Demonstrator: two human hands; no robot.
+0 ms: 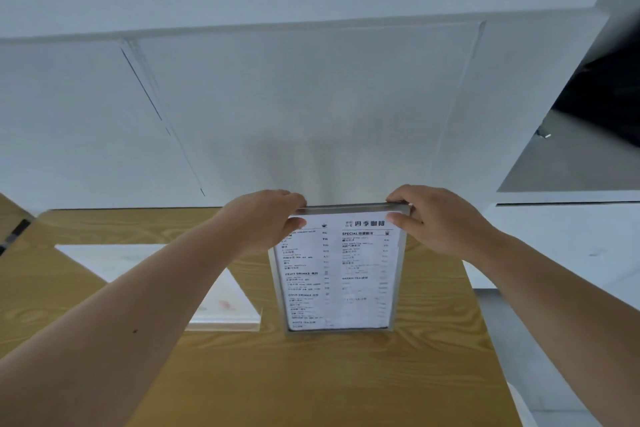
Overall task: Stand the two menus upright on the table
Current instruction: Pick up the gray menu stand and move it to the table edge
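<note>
A menu in a clear acrylic frame (337, 274) stands upright on the wooden table (311, 374), its printed face toward me and its lower edge on the tabletop. My left hand (266, 218) grips its top left corner. My right hand (440, 218) grips its top right corner. A second menu (221, 295) lies flat on the table to the left, partly hidden under my left forearm; its face looks pale and blurred.
A white wall panel (277, 107) rises right behind the table's far edge. To the right is a white counter (561, 236) with a dark opening above it. The table's right edge runs close by my right forearm.
</note>
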